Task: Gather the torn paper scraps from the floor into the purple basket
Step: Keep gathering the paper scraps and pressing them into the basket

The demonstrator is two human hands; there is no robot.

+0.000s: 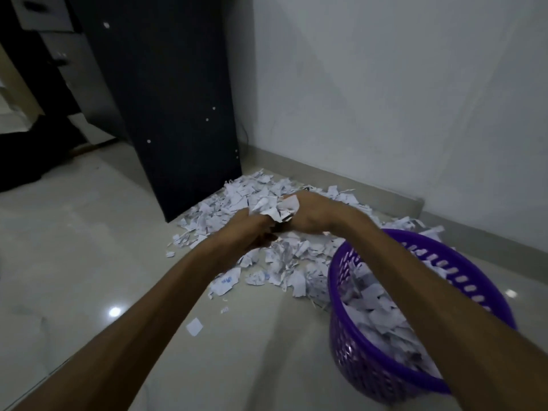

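Glossy tiled floor [89, 247], pale wall behind. Paper scraps [267, 262] heaped at frame centre beside dark cabinet [178, 99]. Left hand [252, 232] and right hand [308, 215] clasp bunch between them. Purple basket [350, 345] lower right, partly filled. Step: lifting handful. Next: carry over rim, release.

Left arm: stretched forward from near left, bare.
Left hand [249, 229]: fingers curled, gripping paper scraps [274, 207].
Right arm: reaching in from near right.
Right hand [308, 215]: cupped against the same bunch, opposite the left.
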